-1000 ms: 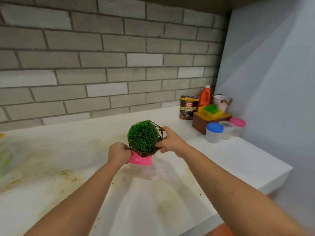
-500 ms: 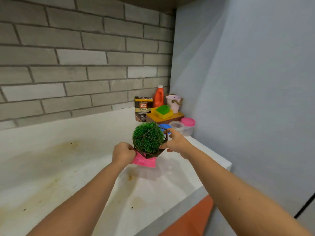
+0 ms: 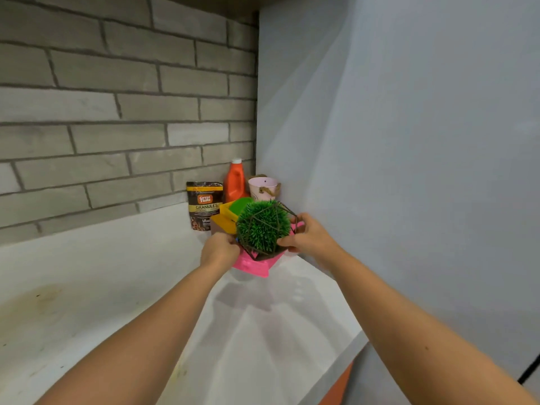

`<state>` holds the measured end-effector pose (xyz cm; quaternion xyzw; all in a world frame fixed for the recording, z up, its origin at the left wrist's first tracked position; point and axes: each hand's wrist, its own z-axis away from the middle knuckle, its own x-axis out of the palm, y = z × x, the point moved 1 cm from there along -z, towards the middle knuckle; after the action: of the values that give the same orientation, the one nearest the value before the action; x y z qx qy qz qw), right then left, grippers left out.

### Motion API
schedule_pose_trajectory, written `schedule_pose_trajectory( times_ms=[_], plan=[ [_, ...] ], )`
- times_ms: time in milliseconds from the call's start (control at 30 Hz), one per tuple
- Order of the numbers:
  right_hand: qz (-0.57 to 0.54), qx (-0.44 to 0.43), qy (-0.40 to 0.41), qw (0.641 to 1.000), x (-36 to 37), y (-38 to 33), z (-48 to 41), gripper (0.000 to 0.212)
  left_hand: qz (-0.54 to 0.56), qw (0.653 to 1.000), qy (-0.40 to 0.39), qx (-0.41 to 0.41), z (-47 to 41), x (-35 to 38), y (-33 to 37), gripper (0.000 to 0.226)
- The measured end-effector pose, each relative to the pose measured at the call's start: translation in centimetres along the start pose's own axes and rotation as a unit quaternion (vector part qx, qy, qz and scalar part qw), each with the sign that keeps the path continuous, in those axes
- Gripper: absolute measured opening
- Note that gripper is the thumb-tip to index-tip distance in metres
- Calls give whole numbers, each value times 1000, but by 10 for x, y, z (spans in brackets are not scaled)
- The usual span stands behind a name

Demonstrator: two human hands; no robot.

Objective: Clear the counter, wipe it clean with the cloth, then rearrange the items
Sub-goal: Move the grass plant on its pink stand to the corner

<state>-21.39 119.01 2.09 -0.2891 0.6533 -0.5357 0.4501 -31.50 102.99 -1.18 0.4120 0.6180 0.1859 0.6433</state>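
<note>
Plant now nearer granules pouch

I see a grey brick wall meeting a plain pale blue-grey wall in the corner ahead. A white, stained counter runs below them, with an orange surface under its front edge.

Bright, even light here, and a soft shadow pools on the white counter. Pale diagonal bands streak the grey wall. Brick courses bow near the wide-angle edges, and the foreground looks slightly soft.
</note>
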Motion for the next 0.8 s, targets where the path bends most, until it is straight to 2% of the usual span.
schedule_pose_trajectory(
  times_ms=[267,600,800],
  plan=[
    [26,5,84,996,-17,7,-58,45,-13,999,-29,11,-68,30,24,25],
    [59,-3,91,994,-19,25,-106,51,11,999,-37,-30,-115,62,19,24],
    [88,-18,99,991,-13,36,-124,50,60,997,11,-47,-125,68,14,20]
  ],
)
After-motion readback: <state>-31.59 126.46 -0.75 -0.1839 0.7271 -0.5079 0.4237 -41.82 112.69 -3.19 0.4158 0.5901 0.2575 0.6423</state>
